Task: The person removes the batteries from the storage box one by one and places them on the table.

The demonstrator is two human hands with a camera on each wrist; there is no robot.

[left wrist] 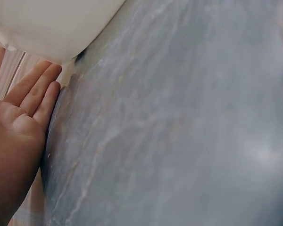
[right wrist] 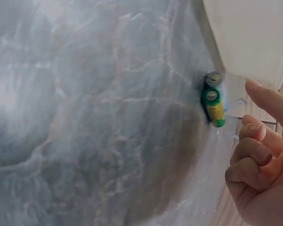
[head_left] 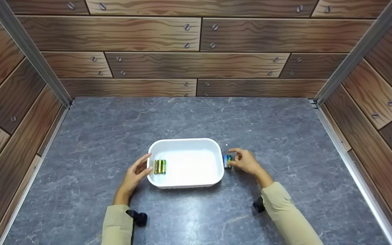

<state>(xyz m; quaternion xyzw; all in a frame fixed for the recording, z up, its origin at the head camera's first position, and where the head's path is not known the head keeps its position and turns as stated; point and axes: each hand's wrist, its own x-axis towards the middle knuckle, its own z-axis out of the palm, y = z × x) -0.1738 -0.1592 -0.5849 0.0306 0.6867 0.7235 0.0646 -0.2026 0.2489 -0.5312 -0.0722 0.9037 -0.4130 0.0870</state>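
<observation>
A white rectangular basin [head_left: 189, 185] stands on the grey marbled table. Inside, at its left end, lie three gold and green batteries [head_left: 160, 167] side by side. My left hand [head_left: 135, 177] touches the basin's left rim, its fingers fairly straight along the outer wall. Just outside the right wall are a blue battery [head_left: 225, 161] and a green battery [right wrist: 214, 107] with a yellow label, lying next to each other. Over them is my right hand [head_left: 245, 161], thumb and index finger spread apart and the other fingers bent. Nothing shows in its grasp.
Wood-patterned panels [head_left: 196, 64] enclose the table at the back and both sides, with metal posts [head_left: 349, 54] at the corners. Each sleeved wrist carries a small black camera [head_left: 141, 218]. Grey tabletop [head_left: 196, 119] extends around the basin.
</observation>
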